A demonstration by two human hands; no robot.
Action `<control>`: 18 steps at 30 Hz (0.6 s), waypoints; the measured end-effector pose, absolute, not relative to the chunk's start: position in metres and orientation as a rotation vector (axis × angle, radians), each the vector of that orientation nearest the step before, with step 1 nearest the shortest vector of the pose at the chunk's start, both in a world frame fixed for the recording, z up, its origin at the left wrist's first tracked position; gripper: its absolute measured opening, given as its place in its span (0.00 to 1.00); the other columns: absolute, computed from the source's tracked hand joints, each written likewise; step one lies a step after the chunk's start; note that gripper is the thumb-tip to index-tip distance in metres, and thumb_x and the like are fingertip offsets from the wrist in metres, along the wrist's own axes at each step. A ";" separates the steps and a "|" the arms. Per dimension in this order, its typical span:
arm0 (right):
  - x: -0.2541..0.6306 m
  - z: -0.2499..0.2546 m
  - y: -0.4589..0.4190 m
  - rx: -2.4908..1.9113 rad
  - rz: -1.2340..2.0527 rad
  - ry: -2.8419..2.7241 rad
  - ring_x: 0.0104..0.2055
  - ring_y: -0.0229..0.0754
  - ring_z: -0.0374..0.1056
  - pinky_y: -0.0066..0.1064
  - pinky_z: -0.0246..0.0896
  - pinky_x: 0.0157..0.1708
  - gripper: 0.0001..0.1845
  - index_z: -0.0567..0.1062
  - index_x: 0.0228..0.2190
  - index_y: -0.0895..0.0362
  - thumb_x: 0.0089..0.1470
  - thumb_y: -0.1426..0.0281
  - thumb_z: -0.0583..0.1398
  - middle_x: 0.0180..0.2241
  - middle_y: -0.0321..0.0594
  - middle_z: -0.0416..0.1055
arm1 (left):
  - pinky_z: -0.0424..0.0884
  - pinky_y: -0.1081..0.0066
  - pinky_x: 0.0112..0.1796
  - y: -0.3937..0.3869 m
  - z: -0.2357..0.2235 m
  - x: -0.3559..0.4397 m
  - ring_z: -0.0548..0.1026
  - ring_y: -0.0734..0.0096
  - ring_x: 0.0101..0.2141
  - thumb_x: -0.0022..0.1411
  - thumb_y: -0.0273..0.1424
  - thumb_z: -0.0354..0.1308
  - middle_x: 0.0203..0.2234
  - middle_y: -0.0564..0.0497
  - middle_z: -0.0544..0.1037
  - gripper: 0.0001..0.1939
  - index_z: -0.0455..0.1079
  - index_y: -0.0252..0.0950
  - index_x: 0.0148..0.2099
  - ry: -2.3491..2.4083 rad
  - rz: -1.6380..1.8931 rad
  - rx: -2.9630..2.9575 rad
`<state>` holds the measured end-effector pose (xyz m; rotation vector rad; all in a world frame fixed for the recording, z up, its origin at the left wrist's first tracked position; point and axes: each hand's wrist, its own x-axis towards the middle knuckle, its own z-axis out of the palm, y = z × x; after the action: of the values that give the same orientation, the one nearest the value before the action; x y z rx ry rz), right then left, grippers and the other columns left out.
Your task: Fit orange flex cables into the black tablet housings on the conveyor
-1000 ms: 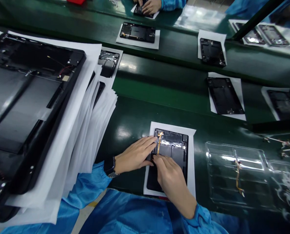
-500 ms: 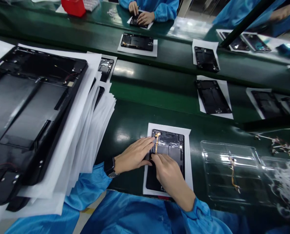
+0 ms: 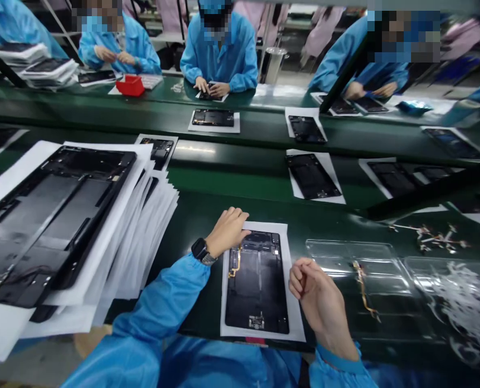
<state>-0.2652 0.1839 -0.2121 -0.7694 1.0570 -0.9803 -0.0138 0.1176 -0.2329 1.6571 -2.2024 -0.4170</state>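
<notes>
One black tablet housing [image 3: 257, 283], flat and square on a white paper sheet [image 3: 294, 302] at lower centre, with an amber ribbon flex [image 3: 235, 262] lying along its left side; left hand [image 3: 227, 231] open and empty, fingertips at the sheet's upper left corner, right hand [image 3: 318, 302] loosely curled around nothing, just past the sheet's right edge. Good footing for careful work: housing square, flex flat, nothing pressing on it. Farther right, a clear plastic tray [image 3: 381, 258] holding a second amber flex [image 3: 363, 288]; at left, a tall stack of black housings interleaved with white paper [image 3: 49, 215].
</notes>
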 end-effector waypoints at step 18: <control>-0.443 -0.256 0.094 -1.802 -0.519 2.116 0.31 0.45 0.66 0.34 0.52 0.31 0.07 0.70 0.29 0.55 0.54 0.66 0.54 0.31 0.42 0.72 | 0.61 0.68 0.38 -0.094 -0.177 0.077 0.71 0.62 0.34 0.66 0.27 0.46 0.28 0.47 0.71 0.08 0.65 0.30 0.39 -1.982 -0.083 2.060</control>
<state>-0.4427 0.0943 -0.2555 -1.8018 2.1158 -0.5192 0.0771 -0.0942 -0.1773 2.0602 -1.9818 -0.0828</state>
